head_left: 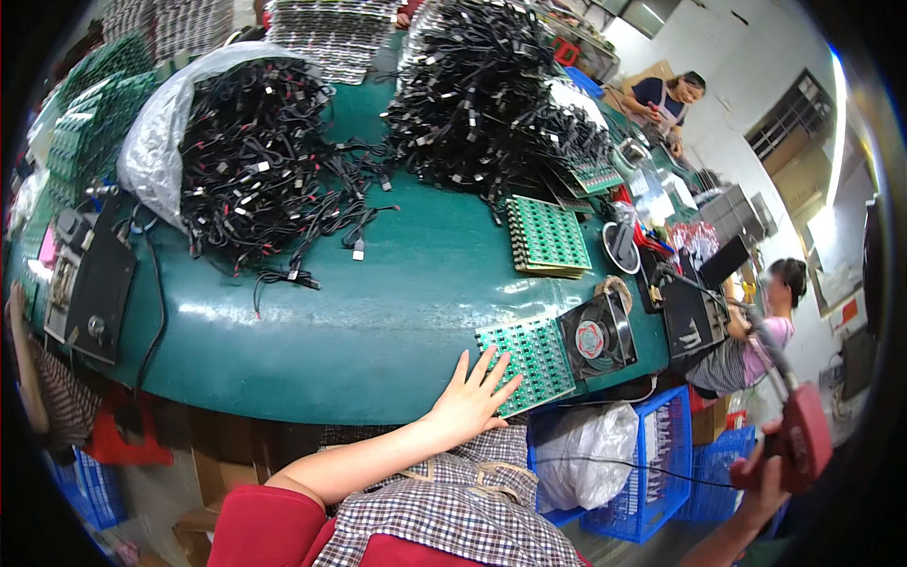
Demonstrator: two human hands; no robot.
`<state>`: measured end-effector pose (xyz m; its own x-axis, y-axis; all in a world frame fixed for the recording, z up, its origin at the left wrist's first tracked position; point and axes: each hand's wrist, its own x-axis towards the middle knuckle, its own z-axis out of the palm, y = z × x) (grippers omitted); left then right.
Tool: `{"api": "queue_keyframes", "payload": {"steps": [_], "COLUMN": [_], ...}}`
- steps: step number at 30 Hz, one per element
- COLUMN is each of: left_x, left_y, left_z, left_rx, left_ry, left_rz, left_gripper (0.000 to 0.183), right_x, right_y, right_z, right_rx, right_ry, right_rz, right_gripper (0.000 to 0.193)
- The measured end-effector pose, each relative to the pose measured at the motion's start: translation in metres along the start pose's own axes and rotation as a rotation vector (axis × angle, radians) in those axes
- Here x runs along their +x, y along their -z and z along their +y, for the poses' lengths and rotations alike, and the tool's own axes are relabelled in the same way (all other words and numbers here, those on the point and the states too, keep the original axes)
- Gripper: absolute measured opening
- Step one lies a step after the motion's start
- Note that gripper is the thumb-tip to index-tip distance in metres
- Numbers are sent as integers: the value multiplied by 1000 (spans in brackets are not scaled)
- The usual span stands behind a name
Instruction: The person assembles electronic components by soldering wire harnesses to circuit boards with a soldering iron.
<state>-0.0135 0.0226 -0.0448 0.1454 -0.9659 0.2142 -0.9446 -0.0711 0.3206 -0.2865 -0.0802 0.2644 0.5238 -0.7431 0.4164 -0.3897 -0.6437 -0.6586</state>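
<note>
My left hand (475, 395) lies with fingers spread on the near edge of a green circuit board panel (539, 357) at the table's front edge. Rows of small dark parts cover the panel. Out to the lower right, past the table, my right hand (763, 480) is closed round the handle of a red pistol-grip tool (803, 437). A grey metal barrel (777, 364) extends from the tool, up and to the left. A small black fan (605, 335) touches or nearly touches the panel's right side. Farther back sits a stack of similar panels (548, 234).
Heaps of black USB cables (255, 161) and more cables (472, 104) fill the far table (312, 354). A black box (99, 283) stands at left. Blue crates (652, 472) and a plastic bag (590, 458) sit below right. Two people (675, 94) work at right.
</note>
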Motion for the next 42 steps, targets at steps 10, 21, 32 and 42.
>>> {"api": "queue_keyframes", "payload": {"steps": [10,21,32,42], "left_x": [13,11,-13,22], "left_y": [12,60,82,87], "left_z": [-6,-43,-163,-122], "left_rx": [-109,-46,152,283], "left_ry": [-14,256,608,483], "left_rz": [-83,129,333,331], "left_gripper": [75,60,24,28], "right_x": [-40,-93,-64,-54], "right_y": [-88,-172,-217,-221], "right_z": [96,188,183,151], "right_rx": [538,919,919,835], "right_ry": [48,-643,-449,-421], "right_rz": [119,-209,-216,-98], "right_gripper": [54,88,63,48]}}
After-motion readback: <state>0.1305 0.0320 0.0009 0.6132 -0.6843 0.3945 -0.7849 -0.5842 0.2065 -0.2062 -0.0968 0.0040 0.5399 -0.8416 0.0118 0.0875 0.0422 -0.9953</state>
